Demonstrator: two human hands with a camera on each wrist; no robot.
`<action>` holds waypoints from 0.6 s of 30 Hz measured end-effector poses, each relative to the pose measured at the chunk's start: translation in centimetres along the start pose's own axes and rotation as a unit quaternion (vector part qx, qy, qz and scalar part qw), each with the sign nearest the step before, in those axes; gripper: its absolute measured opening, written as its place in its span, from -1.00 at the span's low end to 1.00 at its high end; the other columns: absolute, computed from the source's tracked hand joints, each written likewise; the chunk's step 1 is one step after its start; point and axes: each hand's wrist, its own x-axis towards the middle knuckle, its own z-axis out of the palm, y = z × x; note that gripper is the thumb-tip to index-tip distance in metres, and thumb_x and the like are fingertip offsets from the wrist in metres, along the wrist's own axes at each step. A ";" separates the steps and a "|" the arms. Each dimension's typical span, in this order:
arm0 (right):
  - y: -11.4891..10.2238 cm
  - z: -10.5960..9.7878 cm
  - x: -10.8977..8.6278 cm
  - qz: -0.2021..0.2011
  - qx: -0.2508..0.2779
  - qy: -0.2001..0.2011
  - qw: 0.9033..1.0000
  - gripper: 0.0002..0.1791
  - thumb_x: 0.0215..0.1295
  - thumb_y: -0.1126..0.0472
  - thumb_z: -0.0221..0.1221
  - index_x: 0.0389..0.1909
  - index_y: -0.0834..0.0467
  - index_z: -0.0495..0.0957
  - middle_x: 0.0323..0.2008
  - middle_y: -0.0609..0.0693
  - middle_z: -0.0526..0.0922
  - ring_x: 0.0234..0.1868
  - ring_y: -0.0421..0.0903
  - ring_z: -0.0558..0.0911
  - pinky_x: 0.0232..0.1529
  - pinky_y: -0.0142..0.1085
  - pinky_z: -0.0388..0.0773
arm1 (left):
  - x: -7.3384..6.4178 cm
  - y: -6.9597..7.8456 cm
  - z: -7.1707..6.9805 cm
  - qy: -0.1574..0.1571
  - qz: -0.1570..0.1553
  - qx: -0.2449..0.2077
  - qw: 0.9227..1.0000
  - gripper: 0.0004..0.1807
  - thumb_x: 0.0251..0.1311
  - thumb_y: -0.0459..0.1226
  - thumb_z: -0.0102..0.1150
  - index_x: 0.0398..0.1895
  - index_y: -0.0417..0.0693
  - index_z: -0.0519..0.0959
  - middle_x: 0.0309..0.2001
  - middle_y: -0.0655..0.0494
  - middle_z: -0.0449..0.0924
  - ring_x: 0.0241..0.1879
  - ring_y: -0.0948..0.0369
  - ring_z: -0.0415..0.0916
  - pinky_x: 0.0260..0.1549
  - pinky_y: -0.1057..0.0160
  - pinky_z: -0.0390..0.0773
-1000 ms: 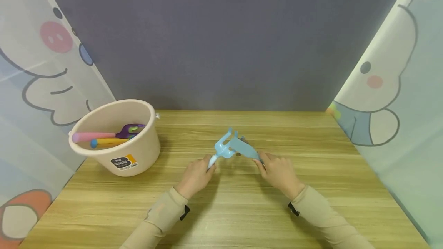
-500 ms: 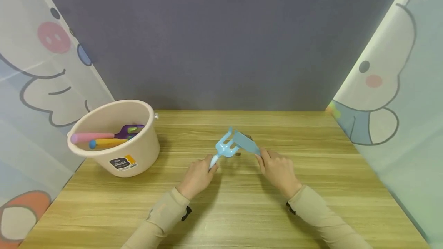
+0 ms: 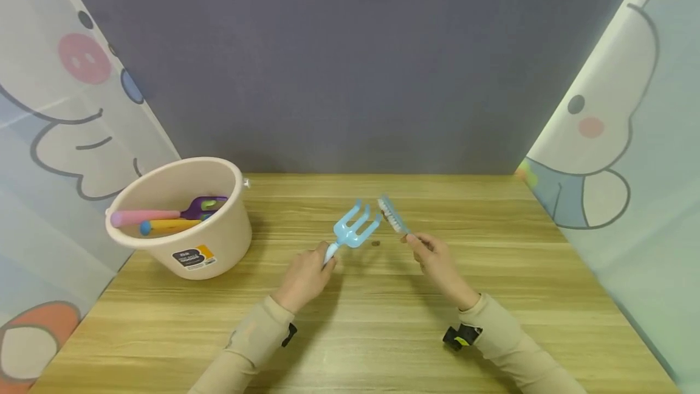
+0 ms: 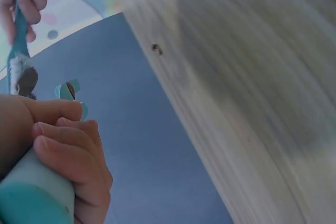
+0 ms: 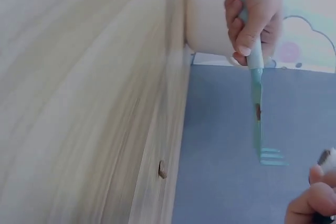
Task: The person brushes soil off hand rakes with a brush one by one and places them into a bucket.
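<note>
My left hand (image 3: 303,275) grips the white handle of a light blue garden hand fork (image 3: 350,233), held over the middle of the table with tines pointing away. A brown smear marks the fork's neck in the right wrist view. In my right hand (image 3: 440,263) is a blue brush (image 3: 395,214), its white bristles turned sideways toward the fork, a small gap between the two. Brown dirt (image 4: 27,80) clings to the bristles in the left wrist view. Below them on the tabletop lies a small brown clump (image 3: 375,243).
A cream bucket (image 3: 232,248) stands at the left of the wooden table (image 3: 350,333). Inside it lie a purple fork with a pink handle (image 3: 147,217) and a tool with a yellow handle (image 3: 172,224). A grey wall (image 3: 350,65) closes the back, with printed curtains on both sides.
The brush has come off the fork and turned, so its bristles show instead of its flat blue back. The fork has shifted slightly left, its tines uncovered. The bucket is unmoved.
</note>
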 end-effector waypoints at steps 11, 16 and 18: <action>-0.1 -0.6 -0.2 0.006 0.133 0.092 0.987 -0.66 0.42 -0.07 -0.19 -0.26 0.10 0.42 -0.75 -0.16 0.17 -0.79 -0.32 0.09 -0.77 -0.38 0.04 | 1.0 -1.4 -1.1 -0.123 -0.061 -0.345 0.929 -0.77 0.36 -0.22 -0.16 -0.32 -0.24 0.31 -0.66 0.17 0.18 -0.77 0.34 0.08 -0.80 0.47 0.15; 0.2 -0.6 -0.2 0.003 0.135 0.085 0.987 -0.64 0.42 -0.07 -0.19 -0.25 0.12 0.42 -0.75 -0.15 0.16 -0.79 -0.31 0.10 -0.77 -0.32 -0.01 | 1.6 -1.9 -0.8 -0.166 -0.089 -0.496 0.847 -0.75 0.37 -0.11 -0.19 -0.29 -0.13 0.24 -0.61 0.23 0.18 -0.74 0.37 0.12 -0.76 0.46 0.19; 0.2 -0.5 -0.2 0.002 0.137 0.081 0.987 -0.65 0.42 -0.05 -0.18 -0.25 0.13 0.42 -0.75 -0.15 0.17 -0.79 -0.32 0.10 -0.78 -0.34 0.00 | 1.8 -1.9 -0.8 -0.172 -0.092 -0.535 0.822 -0.77 0.36 -0.09 -0.18 -0.27 -0.07 0.25 -0.61 0.26 0.19 -0.74 0.40 0.13 -0.76 0.48 0.20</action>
